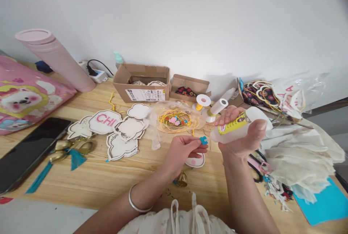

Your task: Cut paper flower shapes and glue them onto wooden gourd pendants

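Observation:
Between thumb and fingers, my left hand (181, 150) pinches a small blue flower-shaped piece (203, 140). My right hand (241, 136) is wrapped round a clear glue bottle with a yellow label (235, 126), tilted so its tip points left at the blue piece. I cannot tell whether the tip touches it. Under my left hand lies a pale plaque with a pink spot (196, 161), partly hidden. A small brass bell (182, 179) sits close to my left forearm. Beyond my hands, a coil of yellow cord (174, 120) with small flower pieces rests on clear plastic.
White cloud-shaped plaques (127, 129) lie left of centre, near brass bells with blue tassels (77, 158) and a phone (29, 154). Cardboard boxes (141, 82) and thread spools (203, 100) stand behind. A pink tumbler (57, 60) is at left, white cloth bags (301, 154) at right.

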`<state>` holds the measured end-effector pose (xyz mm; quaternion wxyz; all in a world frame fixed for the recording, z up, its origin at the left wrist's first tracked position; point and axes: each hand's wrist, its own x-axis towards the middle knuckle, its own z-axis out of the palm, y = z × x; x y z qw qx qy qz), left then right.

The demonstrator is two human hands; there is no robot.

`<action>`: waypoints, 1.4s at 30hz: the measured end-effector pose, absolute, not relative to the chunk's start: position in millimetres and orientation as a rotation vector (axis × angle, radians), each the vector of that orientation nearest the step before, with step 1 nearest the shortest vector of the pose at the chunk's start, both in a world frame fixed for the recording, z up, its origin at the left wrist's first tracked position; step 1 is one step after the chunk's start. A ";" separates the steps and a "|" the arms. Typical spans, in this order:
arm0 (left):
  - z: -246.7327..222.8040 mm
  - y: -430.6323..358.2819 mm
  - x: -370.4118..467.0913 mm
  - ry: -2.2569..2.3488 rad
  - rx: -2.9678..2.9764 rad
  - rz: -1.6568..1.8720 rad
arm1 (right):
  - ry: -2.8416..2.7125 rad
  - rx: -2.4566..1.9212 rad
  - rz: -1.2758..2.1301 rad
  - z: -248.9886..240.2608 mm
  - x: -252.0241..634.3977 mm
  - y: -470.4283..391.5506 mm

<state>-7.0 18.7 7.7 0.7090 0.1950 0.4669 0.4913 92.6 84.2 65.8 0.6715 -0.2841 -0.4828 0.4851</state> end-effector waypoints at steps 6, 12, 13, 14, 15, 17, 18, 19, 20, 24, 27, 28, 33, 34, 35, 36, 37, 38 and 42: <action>8.6 18.2 -6.3 1.014 0.423 1.084 | -1.125 -0.579 1.066 59.6 93.1 84.5; 8.3 17.7 -6.9 1.008 0.412 1.088 | -1.132 -0.574 1.067 57.2 94.8 84.2; 8.1 17.7 -7.0 1.008 0.413 1.088 | -1.127 -0.577 1.069 57.1 94.9 84.1; 7.9 17.8 -7.0 1.009 0.416 1.088 | -1.124 -0.580 1.070 57.0 94.8 84.1; 7.7 17.9 -7.0 1.009 0.418 1.087 | -1.121 -0.581 1.068 57.0 94.8 84.2; 7.5 18.2 -6.8 1.012 0.424 1.080 | -1.121 -0.583 1.065 56.8 94.9 84.4; 7.5 18.2 -6.7 1.013 0.425 1.077 | -1.122 -0.580 1.068 56.8 95.0 84.5; 7.5 18.3 -6.6 1.013 0.426 1.074 | -1.121 -0.573 1.073 56.8 95.2 84.6; 7.5 18.3 -6.6 1.012 0.426 1.073 | -1.116 -0.568 1.082 56.8 95.4 84.7; 7.3 18.2 -6.7 1.016 0.437 1.071 | -1.078 -0.557 1.121 56.5 95.9 85.4; 6.5 18.1 -6.7 1.026 0.446 1.065 | -1.031 -0.548 1.134 55.9 95.7 86.5; 6.2 18.1 -6.7 1.024 0.449 1.064 | -1.009 -0.551 1.141 56.0 95.8 86.8; 6.1 17.8 -6.8 1.011 0.452 1.072 | -0.806 -0.606 1.244 59.3 99.5 87.2; 6.3 17.8 -6.9 1.014 0.452 1.073 | -0.751 -0.624 1.264 60.0 100.6 87.3; 6.4 17.7 -7.0 1.020 0.453 1.072 | -0.700 -0.644 1.276 60.2 101.6 87.4; 6.5 17.7 -7.0 1.028 0.454 1.070 | -0.654 -0.666 1.283 60.0 102.6 87.7; 6.6 17.6 -7.0 1.036 0.455 1.067 | -0.611 -0.686 1.285 59.2 103.4 88.0; 6.5 17.6 -6.9 1.044 0.455 1.064 | -0.572 -0.698 1.283 58.0 104.2 88.3; 5.6 17.7 -6.3 1.053 0.457 1.056 | -0.498 -0.706 1.268 50.8 106.5 88.9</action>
